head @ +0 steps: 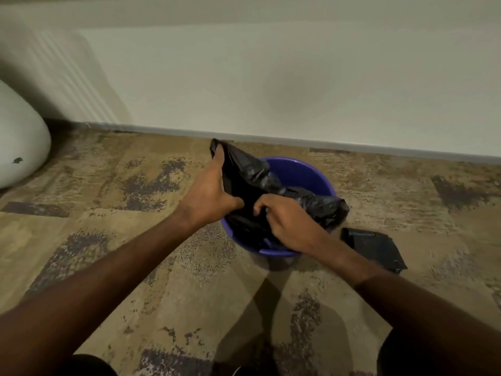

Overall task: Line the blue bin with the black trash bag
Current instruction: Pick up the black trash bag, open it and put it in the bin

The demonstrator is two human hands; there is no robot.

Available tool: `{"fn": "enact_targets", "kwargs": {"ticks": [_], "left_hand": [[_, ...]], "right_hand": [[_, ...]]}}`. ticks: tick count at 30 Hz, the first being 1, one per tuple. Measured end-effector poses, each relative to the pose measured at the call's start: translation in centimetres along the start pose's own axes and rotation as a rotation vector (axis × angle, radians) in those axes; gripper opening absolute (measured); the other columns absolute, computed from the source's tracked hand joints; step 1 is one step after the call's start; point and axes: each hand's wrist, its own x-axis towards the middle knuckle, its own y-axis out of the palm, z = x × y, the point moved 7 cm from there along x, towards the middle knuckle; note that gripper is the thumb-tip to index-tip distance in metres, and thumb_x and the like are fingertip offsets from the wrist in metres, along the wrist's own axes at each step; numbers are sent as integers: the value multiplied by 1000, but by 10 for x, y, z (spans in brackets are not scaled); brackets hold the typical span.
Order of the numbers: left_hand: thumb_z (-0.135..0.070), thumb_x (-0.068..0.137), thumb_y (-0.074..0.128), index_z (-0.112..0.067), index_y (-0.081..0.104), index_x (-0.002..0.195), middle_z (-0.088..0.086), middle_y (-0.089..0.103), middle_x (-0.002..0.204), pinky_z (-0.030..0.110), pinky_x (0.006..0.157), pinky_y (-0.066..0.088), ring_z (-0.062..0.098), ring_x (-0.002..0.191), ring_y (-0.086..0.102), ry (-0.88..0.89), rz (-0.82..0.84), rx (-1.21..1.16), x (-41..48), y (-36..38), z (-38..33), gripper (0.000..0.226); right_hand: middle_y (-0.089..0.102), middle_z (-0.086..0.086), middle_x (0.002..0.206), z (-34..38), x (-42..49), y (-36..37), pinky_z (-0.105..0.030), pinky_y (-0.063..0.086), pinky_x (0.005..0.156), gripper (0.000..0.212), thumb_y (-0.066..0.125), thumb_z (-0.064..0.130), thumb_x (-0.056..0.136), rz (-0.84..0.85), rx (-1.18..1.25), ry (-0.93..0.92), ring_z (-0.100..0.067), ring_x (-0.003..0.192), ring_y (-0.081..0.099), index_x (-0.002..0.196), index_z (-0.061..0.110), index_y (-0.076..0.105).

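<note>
A round blue bin [306, 173] stands on the carpet near the wall. A crumpled black trash bag [252, 180] lies over its mouth and hangs partly inside; one end drapes over the right rim. My left hand [208, 191] grips the bag's upper left edge, lifted above the bin's left rim. My right hand [287, 221] pinches the bag's near edge over the front of the bin and hides the front rim.
A folded pack of black bags [374, 248] lies on the carpet just right of the bin. A white rounded object [19, 142] sits at far left. The wall and grey baseboard [271, 137] run close behind the bin. Patterned carpet surrounds it.
</note>
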Motion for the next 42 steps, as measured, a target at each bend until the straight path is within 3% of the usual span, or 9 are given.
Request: {"fn": "enact_targets", "kwargs": {"ticks": [4,11,16,21,28,31,34,38,42], "left_hand": [[-20,67,92,-25,-5,161,4,53,146,24,92,45,21,123,55,20,-11,98,-9,-13,10,136],[-44,53,96,-22,-25,157,9,38,159,43,112,45,28,138,48,1,95,185,-25,-14,50,161],[-45,50,96,-30,-26,156,4,17,166,40,118,37,23,146,34,43,144,174,-38,4,69,163],[-56,49,92,-31,-38,149,2,-15,169,48,97,56,36,128,55,110,214,299,-53,37,75,166],[-60,56,87,-34,-33,152,-10,-36,159,50,85,61,37,127,57,223,163,381,-58,70,107,156],[-48,56,92,-30,-32,153,3,-32,164,49,81,62,41,121,60,225,144,425,-21,68,116,159],[-49,54,93,-29,-32,153,12,-14,169,45,89,57,42,124,58,291,194,445,18,61,118,161],[-49,56,93,-29,-26,156,1,0,169,33,116,29,27,149,27,310,407,331,58,55,128,157],[-43,54,97,-55,13,154,-34,32,151,15,104,41,-7,138,34,241,577,82,76,49,131,131]], "right_hand": [[67,-15,130,-61,5,1,-38,50,101,32,55,16,102,129,-100,223,-30,120,62,133,10,59],[42,-14,151,-103,4,-65,-53,42,114,121,87,62,60,157,-417,291,-33,138,44,154,12,28],[47,-13,144,-122,-14,-89,-44,45,103,132,77,82,49,206,-611,304,-31,129,47,152,15,28],[31,-13,160,-132,-38,-75,-50,41,114,151,49,104,41,355,-736,253,-36,140,41,159,25,-4],[51,-7,149,-155,-67,-43,-42,43,109,131,62,98,48,348,-646,348,-28,131,53,152,25,27],[56,-5,138,-155,-54,-43,-27,43,102,110,90,57,60,295,-383,340,-22,124,54,148,19,35],[58,5,126,-162,-41,-58,-5,49,79,78,85,14,76,205,-50,413,-14,115,60,139,25,41],[66,-5,110,-189,-31,-74,-28,55,69,48,65,5,93,154,185,664,-18,97,67,132,28,51],[64,-2,92,-200,-4,-88,-34,48,78,14,56,18,100,-32,197,713,-17,87,58,113,18,63]]}}
